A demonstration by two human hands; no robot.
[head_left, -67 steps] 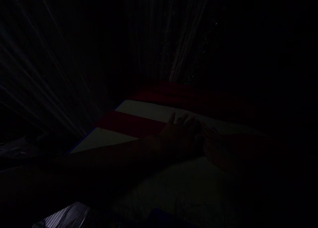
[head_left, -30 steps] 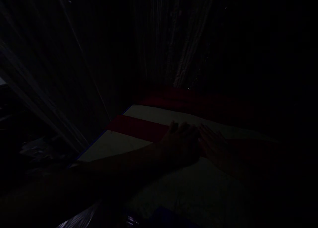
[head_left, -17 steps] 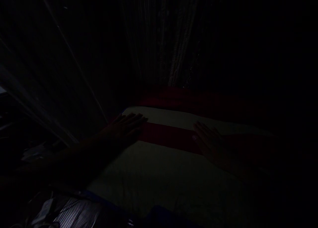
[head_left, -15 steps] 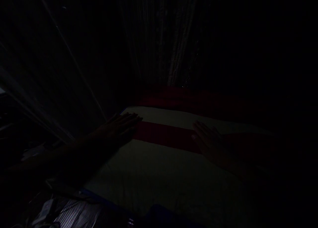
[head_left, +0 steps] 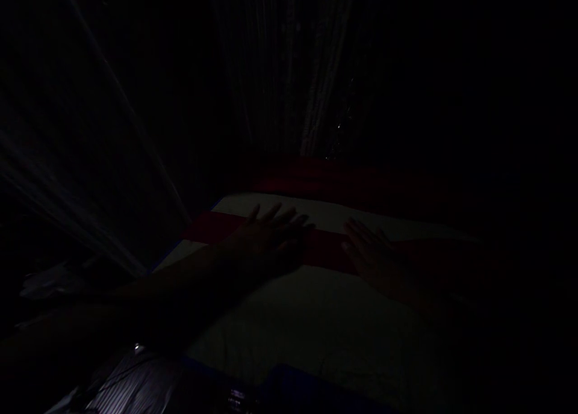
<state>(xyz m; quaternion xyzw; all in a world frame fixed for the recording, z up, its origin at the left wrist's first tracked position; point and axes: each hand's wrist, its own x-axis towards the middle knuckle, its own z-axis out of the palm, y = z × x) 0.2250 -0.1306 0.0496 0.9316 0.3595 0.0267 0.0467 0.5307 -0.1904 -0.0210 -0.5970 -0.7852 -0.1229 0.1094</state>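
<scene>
A pale cloth (head_left: 293, 318) with a wide red band (head_left: 327, 250) across it lies spread out before me. Over the band, left of the middle, my left hand (head_left: 271, 236) is laid with its fingers spread. My right hand (head_left: 374, 251) rests farther right on the same band, fingers stretched out and fairly close together. Neither hand grips anything. The picture is very dark, and both forearms fade into shadow, the right one almost wholly.
Dark red cloth (head_left: 307, 179) lies beyond the pale one. Blue material (head_left: 293, 384) shows along the near edge. A ribbed, shiny surface (head_left: 133, 384) is at the lower left. Hanging drapery (head_left: 311, 113) rises behind, and a pale crumpled thing (head_left: 49, 281) sits at the left.
My left hand has slid right along the red band, and its fingers have spread, uncovering the cloth's left end. My right hand stays nearly in place.
</scene>
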